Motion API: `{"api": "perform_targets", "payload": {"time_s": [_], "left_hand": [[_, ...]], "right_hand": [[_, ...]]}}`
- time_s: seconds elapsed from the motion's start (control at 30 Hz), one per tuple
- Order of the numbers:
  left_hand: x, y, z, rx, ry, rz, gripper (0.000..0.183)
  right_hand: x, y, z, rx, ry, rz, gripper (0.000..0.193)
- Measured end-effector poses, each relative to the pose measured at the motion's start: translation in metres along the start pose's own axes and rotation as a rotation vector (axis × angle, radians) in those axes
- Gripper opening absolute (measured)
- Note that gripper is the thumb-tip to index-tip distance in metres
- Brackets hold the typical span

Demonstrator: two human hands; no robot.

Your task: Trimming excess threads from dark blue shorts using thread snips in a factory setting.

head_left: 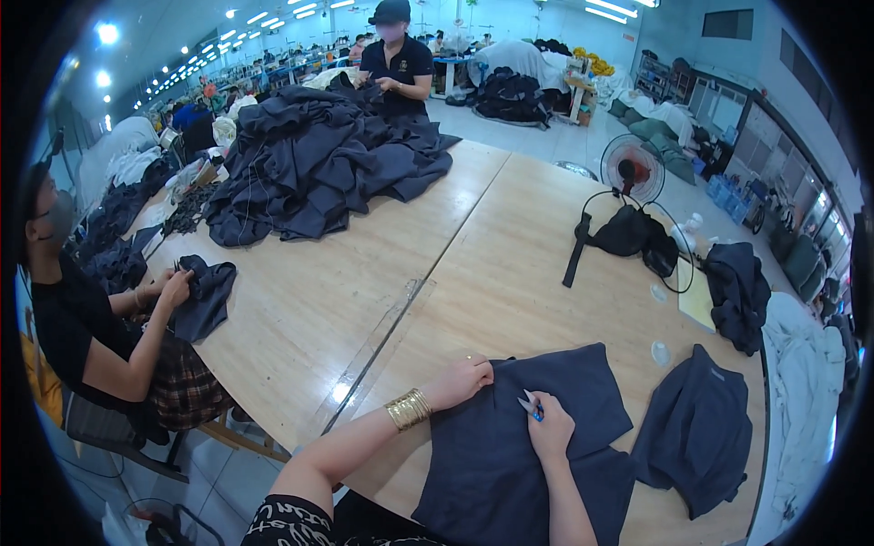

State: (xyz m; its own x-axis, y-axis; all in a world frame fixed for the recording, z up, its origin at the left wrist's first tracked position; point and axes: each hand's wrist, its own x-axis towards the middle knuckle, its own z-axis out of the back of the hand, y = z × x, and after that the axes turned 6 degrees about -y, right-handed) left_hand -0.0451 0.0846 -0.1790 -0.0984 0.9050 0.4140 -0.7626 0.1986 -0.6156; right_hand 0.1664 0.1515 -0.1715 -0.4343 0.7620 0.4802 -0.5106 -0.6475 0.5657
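Note:
Flat on the table in front of me lies a pair of dark navy shorts [575, 378], its two legs spread toward the right. My left hand [458, 382], with gold bangles at the wrist, is closed on the shorts' upper left edge, the cloth pinched between the fingertips. In my right hand [553, 435] I hold small thread snips [531, 406] with blue on the handle, blades pointing up and left just above the cloth. Another dark folded garment [696, 428] lies crumpled to the right of the shorts.
A large pile of dark garments [309, 155] covers the table's far left. A co-worker [398, 73] stands behind it; another [100, 318] sits at left handling dark cloth. A black bag [628, 232], a fan [633, 170] and more dark cloth [737, 291] are at far right.

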Motion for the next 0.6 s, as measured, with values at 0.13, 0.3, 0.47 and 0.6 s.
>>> {"api": "perform_targets", "payload": {"time_s": [0.13,0.3,0.47,0.6], "left_hand": [[0.0,-0.002,-0.001,-0.07,0.053,0.044,0.007],[0.01,0.006,-0.002,-0.131,0.029,0.082,0.008],[0.011,0.004,0.021,-0.151,-0.068,0.106,0.004],[0.017,0.013,0.004,-0.27,-0.017,0.139,0.007]], "right_hand": [[-0.001,-0.003,0.011,-0.06,0.087,-0.056,0.022],[0.019,0.006,0.028,-0.045,0.321,-0.137,0.039],[0.033,0.036,0.018,-0.147,0.252,0.206,0.023],[0.033,0.016,-0.005,-0.25,0.209,0.214,0.023]]}}
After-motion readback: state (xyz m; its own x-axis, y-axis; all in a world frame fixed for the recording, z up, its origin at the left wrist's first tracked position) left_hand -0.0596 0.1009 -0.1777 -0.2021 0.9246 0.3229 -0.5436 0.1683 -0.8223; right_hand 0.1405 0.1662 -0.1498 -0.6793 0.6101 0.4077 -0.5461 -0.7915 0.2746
